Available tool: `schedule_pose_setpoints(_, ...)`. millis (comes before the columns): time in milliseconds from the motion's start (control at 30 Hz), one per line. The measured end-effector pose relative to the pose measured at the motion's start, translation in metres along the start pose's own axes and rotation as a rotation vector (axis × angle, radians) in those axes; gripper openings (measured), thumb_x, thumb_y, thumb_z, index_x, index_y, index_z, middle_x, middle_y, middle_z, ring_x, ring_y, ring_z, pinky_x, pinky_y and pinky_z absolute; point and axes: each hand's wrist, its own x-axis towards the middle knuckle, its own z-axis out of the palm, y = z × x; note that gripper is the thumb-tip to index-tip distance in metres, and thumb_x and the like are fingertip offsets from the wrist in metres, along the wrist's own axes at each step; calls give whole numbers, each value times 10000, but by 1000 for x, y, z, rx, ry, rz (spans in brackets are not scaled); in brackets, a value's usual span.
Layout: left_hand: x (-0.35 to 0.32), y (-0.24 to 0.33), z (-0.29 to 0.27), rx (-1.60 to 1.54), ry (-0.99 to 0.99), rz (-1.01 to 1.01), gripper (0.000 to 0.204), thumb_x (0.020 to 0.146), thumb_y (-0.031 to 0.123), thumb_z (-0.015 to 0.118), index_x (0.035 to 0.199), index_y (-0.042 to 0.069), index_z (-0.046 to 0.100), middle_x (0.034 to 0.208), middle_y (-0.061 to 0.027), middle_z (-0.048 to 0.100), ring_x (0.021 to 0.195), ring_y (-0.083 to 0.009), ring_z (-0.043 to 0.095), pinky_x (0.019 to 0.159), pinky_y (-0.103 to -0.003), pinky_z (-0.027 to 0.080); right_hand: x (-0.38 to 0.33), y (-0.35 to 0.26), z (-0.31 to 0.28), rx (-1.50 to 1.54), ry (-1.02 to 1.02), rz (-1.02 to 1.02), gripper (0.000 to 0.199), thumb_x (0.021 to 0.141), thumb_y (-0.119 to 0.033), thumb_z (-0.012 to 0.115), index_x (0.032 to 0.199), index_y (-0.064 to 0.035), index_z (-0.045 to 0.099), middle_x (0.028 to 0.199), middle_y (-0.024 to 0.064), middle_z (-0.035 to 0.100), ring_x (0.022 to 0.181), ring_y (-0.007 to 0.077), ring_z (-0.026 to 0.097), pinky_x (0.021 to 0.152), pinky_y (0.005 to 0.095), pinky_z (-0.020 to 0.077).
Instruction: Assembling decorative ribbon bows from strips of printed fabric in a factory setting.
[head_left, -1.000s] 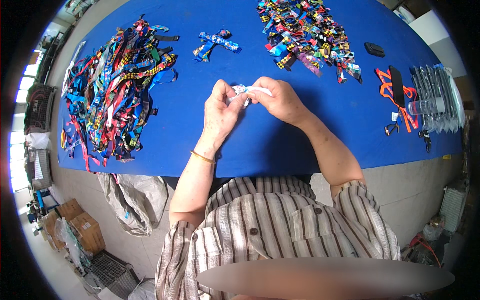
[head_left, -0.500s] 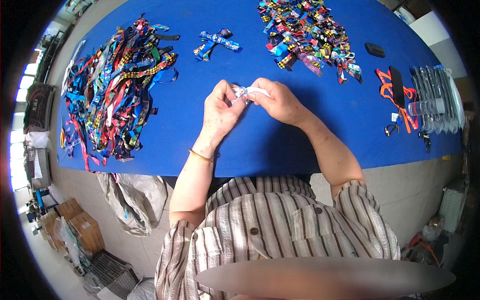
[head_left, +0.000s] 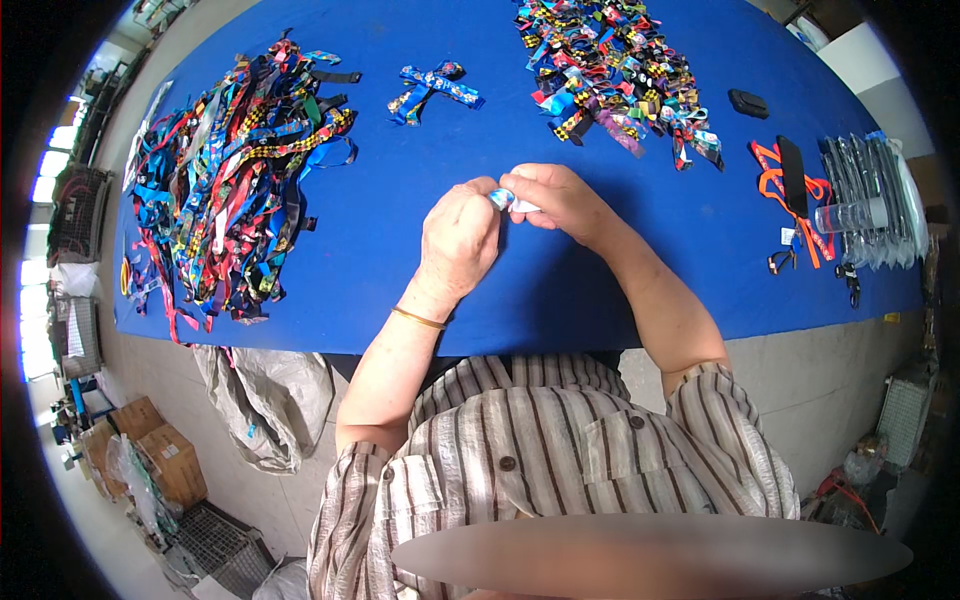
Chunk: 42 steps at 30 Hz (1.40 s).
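Observation:
Between my two hands, over the middle of the blue table, is a small white-and-blue printed ribbon strap. My left hand is closed on its left end, its back turned up so the fingertips are mostly hidden. The other end is pinched between the thumb and fingers of my right hand, where a white bit shows. Just beyond my hands lie a few blue printed ribbon straps, crossed over one another.
A large tangled heap of colourful printed straps covers the table's left side. Shorter folded straps form a long pile at the far right. Farther right lie a black case, an orange strap, a clear cylinder and plastic-wrapped packs.
My left hand has rolled over, back upward, and shifted slightly right. The strap now shows more blue, with less white sticking out at my right hand.

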Motion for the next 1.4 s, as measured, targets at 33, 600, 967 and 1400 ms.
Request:
schedule_pose_setpoints(33,0,0,0,-1,-1,0,225,682,-125,644,781,9,494,921,-185,650,779,-324,643,664,-377,522,-1,-2,1,33,-13,63,231,1000,-260,501,964,-53,597,764,-20,555,558,18,393,478,186,297)
schedule_pose_setpoints(600,3,-1,1,166,81,22,232,707,-127,653,866,-2,539,1027,-183,602,827,-309,619,686,-346,524,4,-5,8,60,270,-146,116,931,-117,606,956,-4,612,876,11,648,827,68,591,759,231,484)
schedule_pose_setpoints(967,0,0,0,-719,-6,-756,161,970,-4,503,1095,32,597,880,-37,660,837,-103,633,705,-228,504,3,6,13,-312,525,-552,93,955,-128,581,949,-36,582,804,12,600,707,51,528,607,241,446)
schedule_pose_setpoints(1400,-1,-10,-11,-562,-40,-371,289,870,-97,464,1021,19,681,1227,-127,584,1080,-173,573,930,-307,466,6,7,12,-512,630,-746,76,925,-102,617,922,-26,608,860,80,620,762,180,592,680,306,474)
